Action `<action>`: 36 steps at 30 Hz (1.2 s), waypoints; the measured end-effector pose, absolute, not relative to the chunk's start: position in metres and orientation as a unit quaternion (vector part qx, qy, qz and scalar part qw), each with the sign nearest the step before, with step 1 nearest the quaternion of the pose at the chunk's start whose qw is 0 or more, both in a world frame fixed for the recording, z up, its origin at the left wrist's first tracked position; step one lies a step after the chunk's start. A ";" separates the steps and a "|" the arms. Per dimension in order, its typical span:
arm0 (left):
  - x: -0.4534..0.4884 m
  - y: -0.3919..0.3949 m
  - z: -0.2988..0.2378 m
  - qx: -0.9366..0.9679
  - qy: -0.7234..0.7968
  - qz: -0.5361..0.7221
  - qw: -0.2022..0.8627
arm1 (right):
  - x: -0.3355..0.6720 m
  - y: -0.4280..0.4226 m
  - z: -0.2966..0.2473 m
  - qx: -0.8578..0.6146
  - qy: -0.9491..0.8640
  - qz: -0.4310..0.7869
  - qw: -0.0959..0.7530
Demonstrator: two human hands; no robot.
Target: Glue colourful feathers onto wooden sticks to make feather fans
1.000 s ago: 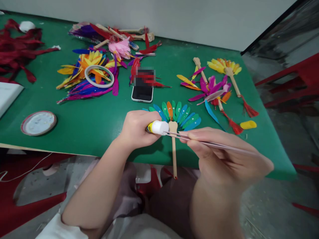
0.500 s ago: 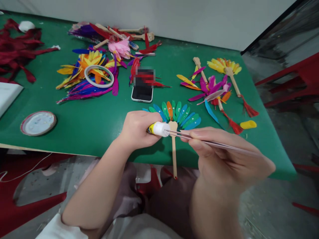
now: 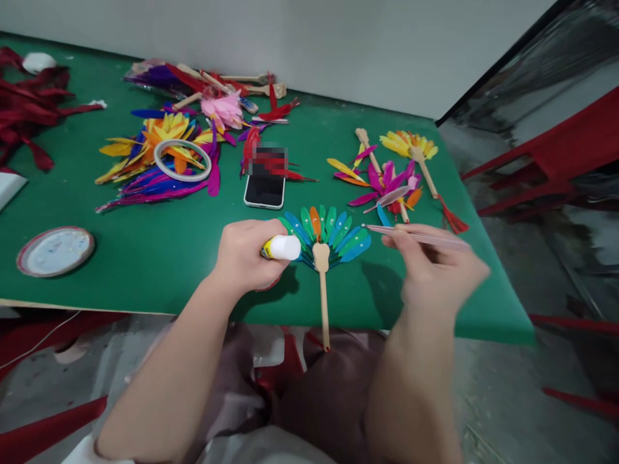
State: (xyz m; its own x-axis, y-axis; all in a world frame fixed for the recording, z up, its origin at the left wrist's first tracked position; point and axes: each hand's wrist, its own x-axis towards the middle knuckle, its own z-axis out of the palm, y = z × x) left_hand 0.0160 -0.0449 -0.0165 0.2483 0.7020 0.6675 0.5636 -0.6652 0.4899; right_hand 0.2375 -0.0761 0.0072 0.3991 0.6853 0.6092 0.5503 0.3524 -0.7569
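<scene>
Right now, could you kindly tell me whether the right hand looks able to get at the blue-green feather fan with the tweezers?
Probably yes: the right hand holds the tweezers with tips near the fan, and nothing visible blocks that side; the left hand is on the opposite side.

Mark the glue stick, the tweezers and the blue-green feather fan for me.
Glue stick (image 3: 285,247): head view, on its white end.
Tweezers (image 3: 438,240): head view, on the rear half.
Blue-green feather fan (image 3: 321,256): head view, on the wide top of its wooden handle.

The left hand (image 3: 244,253) curls closed while the right hand (image 3: 438,267) pinches.
</scene>
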 end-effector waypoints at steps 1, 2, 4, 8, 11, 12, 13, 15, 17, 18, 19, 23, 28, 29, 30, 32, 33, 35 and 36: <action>0.016 -0.045 -0.016 0.784 0.410 0.461 0.073 | 0.244 -0.073 0.001 -0.594 -0.548 0.054 0.586; 0.016 -0.045 -0.016 0.782 0.415 0.459 0.072 | 0.249 -0.070 -0.005 -0.616 -0.563 0.064 0.548; 0.017 -0.045 -0.016 0.782 0.419 0.457 0.069 | 0.255 -0.067 -0.016 -0.632 -0.556 0.063 0.536; 0.018 -0.045 -0.016 0.781 0.417 0.460 0.068 | 0.257 -0.064 -0.026 -0.659 -0.564 0.093 0.489; 0.018 -0.045 -0.016 0.782 0.417 0.459 0.066 | 0.256 -0.063 -0.025 -0.677 -0.582 0.071 0.445; 0.018 -0.045 -0.016 0.782 0.416 0.460 0.065 | 0.255 -0.062 -0.025 -0.680 -0.587 0.062 0.435; 0.018 -0.045 -0.016 0.782 0.414 0.461 0.064 | 0.255 -0.061 -0.024 -0.682 -0.591 0.055 0.428; 0.018 -0.046 -0.016 0.783 0.414 0.460 0.065 | 0.256 -0.060 -0.024 -0.687 -0.591 0.048 0.420; 0.018 -0.046 -0.016 0.782 0.418 0.457 0.067 | 0.256 -0.059 -0.025 -0.692 -0.588 0.048 0.417; 0.018 -0.046 -0.016 0.782 0.419 0.457 0.069 | 0.256 -0.059 -0.025 -0.693 -0.587 0.048 0.416; 0.018 -0.045 -0.017 0.781 0.418 0.459 0.071 | 0.256 -0.059 -0.025 -0.694 -0.586 0.048 0.416; 0.018 -0.046 -0.017 0.781 0.407 0.469 0.067 | 0.257 -0.059 -0.025 -0.701 -0.580 0.048 0.413; 0.018 -0.047 -0.016 0.786 0.426 0.443 0.066 | 0.256 -0.058 -0.024 -0.705 -0.571 0.065 0.416; 0.018 -0.047 -0.015 0.787 0.426 0.441 0.066 | 0.255 -0.058 -0.024 -0.707 -0.569 0.068 0.415; 0.018 -0.047 -0.015 0.788 0.424 0.442 0.066 | 0.254 -0.059 -0.023 -0.709 -0.567 0.071 0.414; 0.018 -0.047 -0.015 0.788 0.420 0.446 0.063 | 0.254 -0.059 -0.023 -0.711 -0.564 0.075 0.412; 0.018 -0.047 -0.016 0.788 0.419 0.448 0.062 | 0.254 -0.059 -0.022 -0.712 -0.563 0.077 0.412; 0.018 -0.047 -0.016 0.788 0.417 0.449 0.062 | 0.253 -0.059 -0.022 -0.715 -0.557 0.082 0.413; 0.018 -0.047 -0.017 0.788 0.417 0.448 0.063 | 0.253 -0.059 -0.022 -0.718 -0.553 0.084 0.414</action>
